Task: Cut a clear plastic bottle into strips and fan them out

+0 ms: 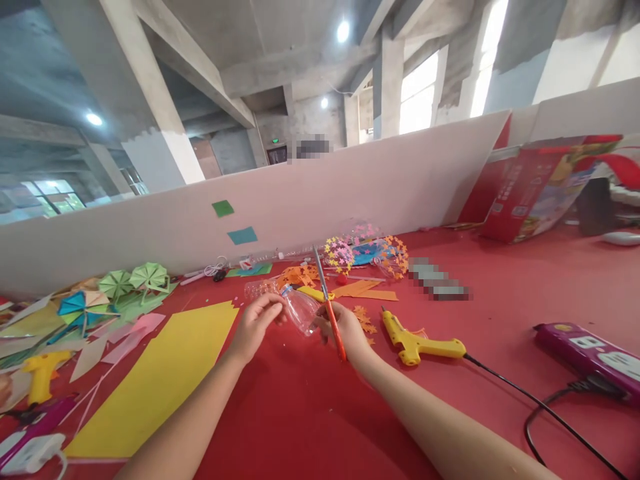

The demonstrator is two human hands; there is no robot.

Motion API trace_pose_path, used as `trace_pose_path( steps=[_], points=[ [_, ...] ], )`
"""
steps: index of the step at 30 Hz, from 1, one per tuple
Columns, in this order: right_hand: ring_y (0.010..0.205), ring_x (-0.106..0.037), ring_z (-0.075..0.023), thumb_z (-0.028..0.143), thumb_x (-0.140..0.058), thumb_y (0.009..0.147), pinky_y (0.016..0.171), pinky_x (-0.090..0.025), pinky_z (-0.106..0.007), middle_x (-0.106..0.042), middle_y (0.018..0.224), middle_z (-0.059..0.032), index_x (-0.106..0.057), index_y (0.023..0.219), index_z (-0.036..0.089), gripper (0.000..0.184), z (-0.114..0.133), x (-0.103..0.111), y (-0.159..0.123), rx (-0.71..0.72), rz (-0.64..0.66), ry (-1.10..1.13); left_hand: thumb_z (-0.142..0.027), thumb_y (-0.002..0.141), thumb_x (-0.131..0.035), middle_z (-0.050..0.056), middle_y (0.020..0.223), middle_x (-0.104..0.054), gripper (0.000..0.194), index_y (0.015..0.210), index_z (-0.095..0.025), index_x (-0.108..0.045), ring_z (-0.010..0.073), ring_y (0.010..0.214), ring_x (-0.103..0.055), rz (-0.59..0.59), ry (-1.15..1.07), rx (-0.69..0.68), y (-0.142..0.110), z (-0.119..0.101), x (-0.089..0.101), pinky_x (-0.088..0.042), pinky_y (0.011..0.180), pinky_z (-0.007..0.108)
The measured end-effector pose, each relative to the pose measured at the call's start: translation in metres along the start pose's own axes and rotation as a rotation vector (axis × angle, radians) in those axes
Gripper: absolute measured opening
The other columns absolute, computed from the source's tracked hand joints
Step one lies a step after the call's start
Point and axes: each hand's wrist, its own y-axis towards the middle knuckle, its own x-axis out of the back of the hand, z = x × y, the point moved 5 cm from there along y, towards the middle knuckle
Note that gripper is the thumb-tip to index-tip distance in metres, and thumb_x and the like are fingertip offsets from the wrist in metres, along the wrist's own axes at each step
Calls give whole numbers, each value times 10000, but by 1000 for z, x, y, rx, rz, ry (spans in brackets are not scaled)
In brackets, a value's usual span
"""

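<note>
A clear plastic bottle top (303, 312), with a bluish ring at its neck, is held just above the red table between my two hands. My left hand (259, 325) pinches it near the neck. In my right hand (346, 332) is a pair of scissors (336, 329) with orange handles, blades pointing up and away from me. The fingertips of that hand also meet the wide end of the bottle piece. Behind the bottle lies a yellow cutter (313, 293), partly hidden, beside orange paper strips (367, 291).
To the right are a yellow glue gun (417, 343) with a black cord and a purple power strip (590, 353). Yellow paper (165, 373) covers the left side. Star-covered plastic pieces (395, 257) stand near the white partition (320, 193). Paper umbrellas (149, 275) lie far left.
</note>
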Motion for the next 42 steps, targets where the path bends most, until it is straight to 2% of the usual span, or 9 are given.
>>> trace_pose_path(
  steps=[3, 6, 15, 18, 25, 31, 33, 37, 42],
  points=[
    [426, -509, -96, 250, -583, 673, 453, -392, -210, -572, 570, 46, -451, 678, 210, 137, 2, 1, 0, 29, -26, 26, -430, 791, -625, 68, 675, -663, 287, 686, -171, -692, 177, 642, -595, 159, -20, 166, -7, 14, -25, -457, 640, 280],
    [432, -501, -93, 303, -603, 676, 452, -402, -217, -595, 622, 29, -430, 680, 215, 194, 1, 0, 2, 54, -38, 52, -471, 770, -641, 91, 707, -684, 334, 711, -148, -701, 187, 661, -621, 122, -96, 279, -14, 34, -34, -482, 661, 296],
    [388, -484, -95, 369, -625, 682, 415, -375, -213, -499, 522, 76, -456, 709, 213, 232, -8, -7, -2, 7, 11, 21, -313, 673, -767, 45, 781, -709, 260, 876, -162, -705, 155, 737, -656, -89, -429, 313, -24, 56, -26, -505, 729, 274],
    [393, -486, -95, 383, -657, 649, 416, -374, -210, -482, 511, 85, -447, 687, 214, 272, -7, -10, -7, -1, 20, -5, -270, 660, -776, 30, 816, -718, 293, 933, -188, -706, 150, 766, -664, -89, -541, 314, -24, 56, -28, -505, 762, 280],
    [408, -492, -104, 447, -649, 662, 408, -362, -207, -497, 497, 78, -457, 725, 215, 308, -4, -8, -12, -26, 16, -75, -272, 663, -774, 57, 807, -721, 186, 800, -156, -726, 146, 770, -652, 26, -570, 372, -25, 61, -35, -483, 738, 256],
    [360, -409, -76, 554, -573, 734, 374, -324, -196, -451, 453, 80, -427, 655, 210, 382, 6, -5, -12, -68, 103, -153, -203, 670, -762, -22, 709, -645, 296, 961, -203, -707, 63, 610, -543, -22, -627, 226, -16, 41, -17, -419, 606, 196],
    [359, -388, -69, 577, -592, 719, 368, -311, -190, -424, 448, 90, -439, 658, 205, 407, 14, -4, -10, -84, 140, -191, -180, 648, -772, -30, 712, -642, 281, 920, -202, -705, 56, 604, -538, -69, -646, 174, -10, 31, -5, -418, 601, 192],
    [387, -394, -67, 588, -620, 712, 393, -308, -194, -446, 494, 84, -440, 670, 202, 428, 29, -5, -5, -81, 232, -265, -156, 632, -772, -10, 722, -655, 170, 786, -163, -699, 66, 650, -573, -66, -650, 142, -1, 15, 12, -454, 658, 197],
    [484, -413, -87, 544, -685, 698, 480, -311, -217, -446, 560, 67, -437, 665, 203, 423, 39, -7, -10, -13, 361, -402, -140, 623, -766, 9, 806, -695, 236, 843, -167, -685, 57, 625, -580, -151, -715, 141, -5, 22, 25, -413, 526, 161]
  ],
)
